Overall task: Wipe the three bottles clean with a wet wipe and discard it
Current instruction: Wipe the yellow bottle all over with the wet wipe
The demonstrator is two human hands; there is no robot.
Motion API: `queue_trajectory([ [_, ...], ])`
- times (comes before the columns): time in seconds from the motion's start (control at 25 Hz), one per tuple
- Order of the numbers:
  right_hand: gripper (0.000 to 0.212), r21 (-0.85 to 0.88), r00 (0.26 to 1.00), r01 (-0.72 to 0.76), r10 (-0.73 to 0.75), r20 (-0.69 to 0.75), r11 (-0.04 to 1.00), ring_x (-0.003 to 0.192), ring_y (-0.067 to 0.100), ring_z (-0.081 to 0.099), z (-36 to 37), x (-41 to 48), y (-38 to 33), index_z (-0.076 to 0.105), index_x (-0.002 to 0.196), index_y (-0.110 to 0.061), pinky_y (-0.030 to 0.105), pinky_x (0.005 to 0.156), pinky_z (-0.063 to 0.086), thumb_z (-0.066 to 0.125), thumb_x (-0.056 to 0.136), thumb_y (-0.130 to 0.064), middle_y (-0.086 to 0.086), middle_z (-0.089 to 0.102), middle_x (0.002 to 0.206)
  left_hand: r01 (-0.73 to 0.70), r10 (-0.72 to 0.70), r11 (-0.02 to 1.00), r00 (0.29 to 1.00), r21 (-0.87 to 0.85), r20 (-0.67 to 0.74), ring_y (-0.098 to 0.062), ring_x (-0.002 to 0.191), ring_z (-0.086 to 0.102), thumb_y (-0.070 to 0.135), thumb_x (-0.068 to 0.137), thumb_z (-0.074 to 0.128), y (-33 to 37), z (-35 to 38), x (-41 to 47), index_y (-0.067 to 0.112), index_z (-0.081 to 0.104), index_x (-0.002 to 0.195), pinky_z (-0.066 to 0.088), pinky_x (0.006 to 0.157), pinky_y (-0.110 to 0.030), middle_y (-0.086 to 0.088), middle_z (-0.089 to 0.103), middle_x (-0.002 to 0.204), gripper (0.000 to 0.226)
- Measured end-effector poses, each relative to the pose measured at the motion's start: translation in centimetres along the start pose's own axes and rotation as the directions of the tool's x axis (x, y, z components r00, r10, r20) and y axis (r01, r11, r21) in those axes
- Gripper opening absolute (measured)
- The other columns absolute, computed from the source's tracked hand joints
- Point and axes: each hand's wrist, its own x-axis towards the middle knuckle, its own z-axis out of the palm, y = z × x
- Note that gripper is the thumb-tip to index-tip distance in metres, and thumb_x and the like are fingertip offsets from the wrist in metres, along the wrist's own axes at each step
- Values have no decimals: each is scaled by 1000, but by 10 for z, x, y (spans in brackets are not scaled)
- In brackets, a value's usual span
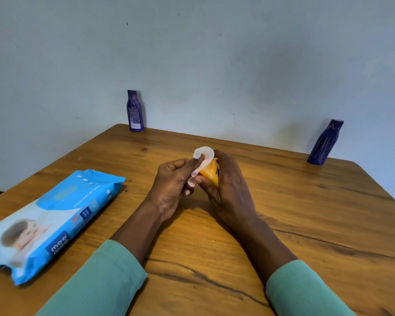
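Wiping orange bottle (211, 171) gripped in right hand (228, 185), right of wipes pack (55, 220), with wet wipe (204, 152) pinched in left hand (171, 185); risk of slipping on wet plastic, dropping onto counter (283, 213), or soiling wipe before left purple bottle (134, 110) and right purple bottle (325, 142) beyond pack.

Both forearms, in green sleeves (105, 277), reach in from the near edge of the worktop (317, 224) and meet over its middle. The left hand (172, 188) pinches a white wipe (204, 152) with curled fingers. The right hand (228, 190), back up, wraps round a small orange bottle (211, 171), touching the left.
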Motion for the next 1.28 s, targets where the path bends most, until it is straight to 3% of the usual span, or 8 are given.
queue_trajectory([
  [0.12,69,86,996,-36,43,-74,996,116,13,51,-4,1,1,36,150,-26,38,90,52,28,100,-72,0,48,132,-58,57,998,994,9,98,-7,54,51,37,83,76,0,8,-6,16,81,76,44,48,-20,1,65,65,23],
  [0.28,72,271,977,-203,214,-13,941,116,13,56,-3,3,-12,39,151,-38,30,90,55,19,96,-79,-4,47,131,-311,315,942,949,124,-12,-8,69,65,28,86,76,-11,13,-6,15,81,107,53,55,-23,1,76,85,26],
  [0.48,61,794,852,-433,480,207,427,103,40,74,-5,2,-25,66,120,-12,53,84,62,33,104,-60,24,73,108,-530,672,507,737,680,73,-6,110,69,9,93,75,-23,9,-4,21,72,130,63,81,-26,4,73,127,39],
  [0.72,70,847,665,-495,713,224,196,88,28,76,-5,10,2,56,135,-6,38,69,61,37,102,-64,16,75,103,-600,609,291,717,746,339,-13,113,68,30,97,70,-32,20,-26,17,79,119,60,91,-37,-1,74,126,27],
  [0.92,55,826,713,-507,658,241,247,76,24,74,-9,10,1,65,110,-11,33,63,61,37,105,-58,13,75,89,-506,617,446,771,738,156,0,112,68,16,91,79,-30,20,-42,22,77,121,57,94,-19,8,75,124,30],
  [1.04,53,769,773,-543,558,302,336,90,29,78,-8,7,2,68,121,-17,37,71,63,37,106,-57,13,79,100,-429,617,495,786,756,42,-4,114,67,15,93,77,-18,23,-19,21,74,127,58,91,-21,4,73,129,35],
  [1.16,56,720,729,-613,585,356,326,94,25,78,-11,7,1,56,136,-23,34,67,62,38,103,-63,8,77,111,-310,523,633,847,709,-96,-2,106,66,21,93,77,-10,29,-3,22,76,124,57,79,-15,6,72,123,31],
  [1.28,42,744,671,-624,652,353,239,91,25,76,-16,5,1,46,127,-33,44,78,64,40,101,-65,5,74,108,-280,473,625,879,729,-68,-5,96,68,26,92,78,-21,34,-26,23,76,123,56,72,-19,7,72,106,32],
])
